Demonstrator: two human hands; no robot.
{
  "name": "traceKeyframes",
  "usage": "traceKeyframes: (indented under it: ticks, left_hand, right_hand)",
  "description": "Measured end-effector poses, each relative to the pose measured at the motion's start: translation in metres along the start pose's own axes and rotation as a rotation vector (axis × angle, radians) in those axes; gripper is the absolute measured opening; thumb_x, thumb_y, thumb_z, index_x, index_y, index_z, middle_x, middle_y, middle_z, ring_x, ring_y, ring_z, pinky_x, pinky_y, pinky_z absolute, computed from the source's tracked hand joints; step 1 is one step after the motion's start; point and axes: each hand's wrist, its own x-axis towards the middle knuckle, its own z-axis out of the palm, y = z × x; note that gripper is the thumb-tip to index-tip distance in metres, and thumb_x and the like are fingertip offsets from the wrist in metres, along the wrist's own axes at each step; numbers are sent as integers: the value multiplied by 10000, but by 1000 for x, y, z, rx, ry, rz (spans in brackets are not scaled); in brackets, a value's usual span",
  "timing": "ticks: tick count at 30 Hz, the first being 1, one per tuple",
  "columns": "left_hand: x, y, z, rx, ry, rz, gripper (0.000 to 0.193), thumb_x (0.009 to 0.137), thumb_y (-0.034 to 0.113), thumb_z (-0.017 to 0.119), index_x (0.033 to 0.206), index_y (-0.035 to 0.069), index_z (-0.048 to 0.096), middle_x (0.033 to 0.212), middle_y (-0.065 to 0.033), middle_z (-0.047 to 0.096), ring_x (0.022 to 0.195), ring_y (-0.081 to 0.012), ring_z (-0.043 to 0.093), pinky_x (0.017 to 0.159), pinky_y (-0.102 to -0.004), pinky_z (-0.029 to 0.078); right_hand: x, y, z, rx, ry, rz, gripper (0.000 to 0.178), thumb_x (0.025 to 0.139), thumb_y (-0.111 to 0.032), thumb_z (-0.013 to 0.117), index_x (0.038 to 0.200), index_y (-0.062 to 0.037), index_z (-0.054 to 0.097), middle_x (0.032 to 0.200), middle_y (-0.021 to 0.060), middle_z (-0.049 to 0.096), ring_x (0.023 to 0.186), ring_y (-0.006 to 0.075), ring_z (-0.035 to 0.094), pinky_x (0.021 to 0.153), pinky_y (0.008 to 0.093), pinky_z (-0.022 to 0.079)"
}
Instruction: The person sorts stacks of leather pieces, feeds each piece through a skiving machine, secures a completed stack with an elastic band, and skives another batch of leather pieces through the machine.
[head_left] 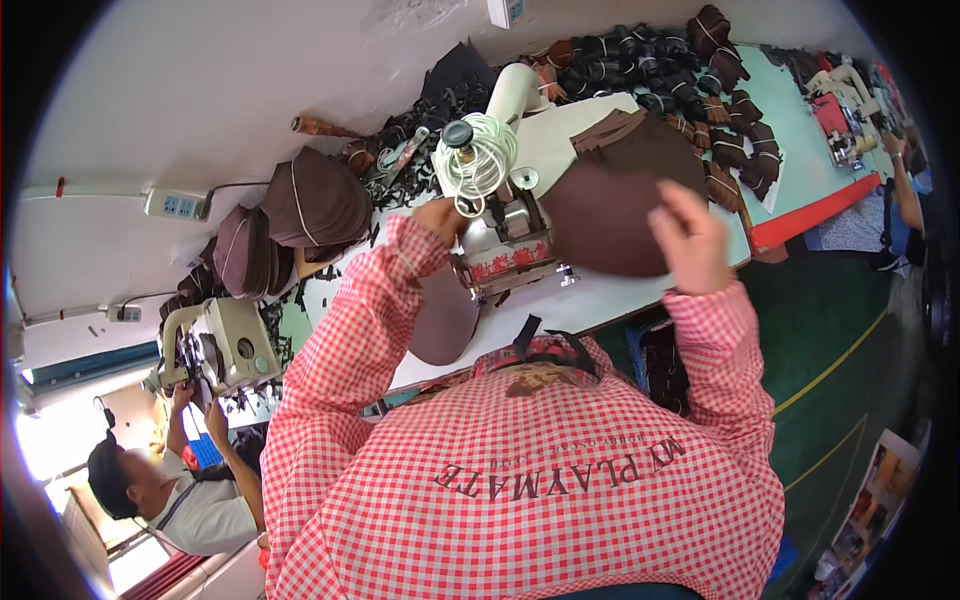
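A bench machine (512,245) with a pale arm and a floral front plate, perhaps a leather skiver, stands before me. My left hand (437,218) is at its left side, its fingers mostly hidden by the machine and the coil of white cord (487,168). Over the right edge of a large, rounded dark brown sheet (610,225), leather-like, hovers my right hand (692,240). Its fingers are apart and a little blurred, with nothing visible in them. Another rounded brown piece (446,318) lies left of the machine, at the table's front edge.
Tied stacks of brown pieces (318,200) lean at the left. Tied black and brown bundles (640,70) crowd the back, near dark scraps (400,150). A person (180,490) works at another machine (225,345) on the left. Another machine (840,115) stands far right.
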Motion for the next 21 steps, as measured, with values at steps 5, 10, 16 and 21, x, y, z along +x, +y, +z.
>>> traceKeyframes:
  ticks: [5, 10, 16, 21]
  left_hand:
    - [-22, -68, 10, 796, -411, -200, 474, 801, 268, 562, 1228, 120, 419, 1104, -221, 543, 1017, -365, 538, 849, -451, 445]
    - [-40, -88, 34, 638, -337, -173, 473, 761, 210, 597, 1203, 107, 463, 1120, -191, 533, 1026, -345, 543, 854, -420, 447]
    - [-48, -70, 36, 927, -448, -71, 231, 799, 192, 551, 988, 59, 561, 892, -143, 625, 848, -298, 605, 760, -376, 460]
    - [-55, -11, 7, 75, -790, 341, 194, 812, 194, 573, 889, 17, 590, 781, -90, 606, 766, -176, 576, 725, -313, 447]
  right_hand:
    - [23, -24, -35, -428, 301, -413, 239, 732, 46, 582, 946, -45, 636, 904, 101, 625, 813, 244, 587, 725, 325, 471]
    - [-7, 19, 26, -370, -19, -260, 182, 706, -96, 623, 883, -54, 621, 893, 89, 606, 824, 271, 560, 736, 355, 461]
    - [-54, 7, 70, 71, -526, -88, 220, 711, -82, 650, 921, -22, 625, 903, 130, 616, 868, 278, 583, 764, 341, 462]
    - [-70, 28, 79, 316, -895, -244, 281, 703, -100, 665, 974, -31, 637, 930, 116, 635, 902, 235, 591, 795, 345, 454]
